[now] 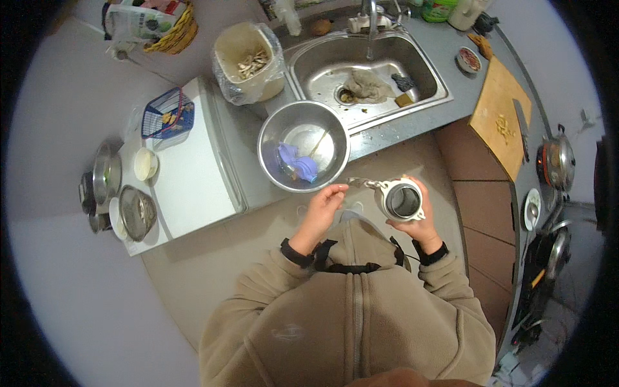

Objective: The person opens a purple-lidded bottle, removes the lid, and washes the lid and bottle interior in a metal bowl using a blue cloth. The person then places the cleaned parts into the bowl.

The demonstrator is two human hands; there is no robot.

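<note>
My right hand (pixel 425 227) grips an open white insulated cup (pixel 378 205) with a steel interior, its mouth tilted up towards me. A strap (pixel 360 183) hangs off the cup's rim on the left. My left hand (pixel 325 205) is beside that strap with fingers curled; whether they pinch its end is unclear. Just beyond my left hand, a large steel bowl (pixel 268 130) spans the counter corner by the sink. Inside the bowl lie purple pieces (pixel 297 162), possibly a bottle lid, with a thin stick-like thing (pixel 319 143).
The steel sink (pixel 425 63) holds a rag (pixel 365 87) under the faucet (pixel 371 24). A lined bin (pixel 227 80) stands left of it. On the right are a cutting board (pixel 488 109) with a knife (pixel 521 126), and a lidded pot (pixel 561 162). A blue basket (pixel 181 113) sits left.
</note>
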